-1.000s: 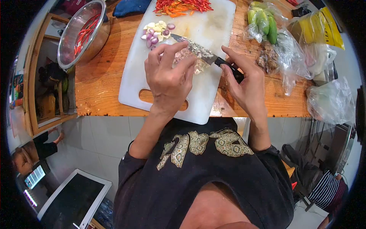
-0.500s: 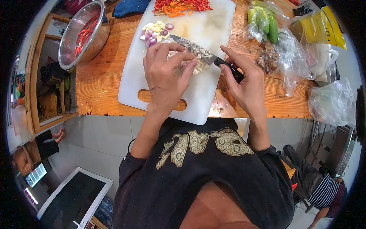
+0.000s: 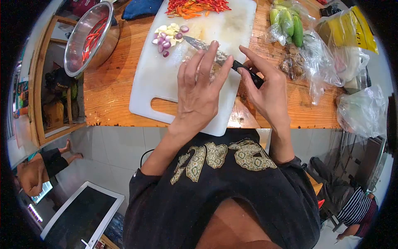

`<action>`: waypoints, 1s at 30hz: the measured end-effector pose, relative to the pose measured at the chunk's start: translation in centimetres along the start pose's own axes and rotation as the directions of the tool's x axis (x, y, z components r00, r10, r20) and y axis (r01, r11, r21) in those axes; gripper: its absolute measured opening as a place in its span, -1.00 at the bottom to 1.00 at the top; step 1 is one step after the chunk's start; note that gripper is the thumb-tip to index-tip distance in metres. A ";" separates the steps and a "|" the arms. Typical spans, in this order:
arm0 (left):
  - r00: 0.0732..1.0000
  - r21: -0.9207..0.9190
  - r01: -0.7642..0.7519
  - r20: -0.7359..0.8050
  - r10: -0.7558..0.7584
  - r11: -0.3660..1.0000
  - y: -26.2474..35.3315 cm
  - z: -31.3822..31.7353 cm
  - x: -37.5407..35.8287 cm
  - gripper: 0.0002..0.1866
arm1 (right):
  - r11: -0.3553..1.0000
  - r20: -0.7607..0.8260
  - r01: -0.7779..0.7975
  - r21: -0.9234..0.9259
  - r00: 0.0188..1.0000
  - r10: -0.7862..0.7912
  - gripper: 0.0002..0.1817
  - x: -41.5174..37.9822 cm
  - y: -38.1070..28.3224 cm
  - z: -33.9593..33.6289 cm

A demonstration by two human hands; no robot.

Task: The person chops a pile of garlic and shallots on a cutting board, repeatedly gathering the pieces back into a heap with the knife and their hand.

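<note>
In my right hand (image 3: 267, 85) is the black handle of a kitchen knife (image 3: 192, 41), held between thumb and fingers. Its blade lies across the white cutting board (image 3: 143, 97), tip pointing to the upper left, with finely chopped bits on it. My left hand (image 3: 197, 89) reaches over the blade, fingers stretched out and a little apart, partly hiding the blade and a chopped pile (image 3: 215, 70) beneath. Beyond the fingers sit peeled garlic cloves (image 3: 169, 30) and small purple shallots (image 3: 166, 45). Cut red and orange chillies (image 3: 195, 7) cover the board's far end.
A steel bowl (image 3: 108, 50) with red chillies (image 3: 93, 41) stands on the wooden table (image 3: 103, 99) at left, near a blue cloth (image 3: 141, 8). To the right are bagged green cucumbers (image 3: 297, 31), clear plastic bags (image 3: 319, 54) and a yellow bag (image 3: 358, 29). Other people are at both sides.
My left hand has moved right and its fingers have straightened over the blade. One shallot now lies nearer me, apart from the others. The right hand and knife have barely moved.
</note>
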State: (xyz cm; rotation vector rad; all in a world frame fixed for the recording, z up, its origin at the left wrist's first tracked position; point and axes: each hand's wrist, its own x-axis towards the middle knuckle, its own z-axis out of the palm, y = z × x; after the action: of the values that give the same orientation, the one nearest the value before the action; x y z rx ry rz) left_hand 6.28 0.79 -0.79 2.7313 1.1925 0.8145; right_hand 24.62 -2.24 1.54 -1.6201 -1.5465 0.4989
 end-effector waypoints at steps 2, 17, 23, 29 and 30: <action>0.998 -0.013 0.026 0.054 -0.025 1.000 0.3 0.0 -0.3 -0.20 | 1.000 0.008 0.000 0.004 1.000 0.000 -0.52 0.0 -0.1 0.0; 0.984 0.103 0.048 0.166 -0.065 0.994 -1.0 -0.2 -1.2 -0.12 | 0.998 0.021 0.058 -0.037 0.998 -0.057 -0.46 -0.7 -0.9 -0.8; 0.980 0.002 0.088 0.180 -0.087 0.996 -0.6 -1.5 -0.7 -0.13 | 0.994 0.022 0.069 -0.083 0.997 -0.068 -0.42 -1.3 -1.8 -3.1; 0.981 0.007 0.096 0.168 -0.096 0.995 -1.4 -1.0 -0.8 -0.21 | 0.995 0.042 0.033 -0.092 0.999 -0.029 -0.39 -2.2 -2.1 -4.4; 0.979 0.012 0.101 0.177 -0.101 0.995 -1.4 -1.0 -0.8 -0.22 | 0.994 0.051 0.033 -0.105 0.998 -0.027 -0.39 -2.4 -2.0 -4.7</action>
State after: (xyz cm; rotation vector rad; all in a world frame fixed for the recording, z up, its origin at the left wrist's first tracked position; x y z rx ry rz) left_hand 4.37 1.05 -0.65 2.6532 1.2824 0.5456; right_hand 26.53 -6.05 5.19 -1.6732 -1.6567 0.4504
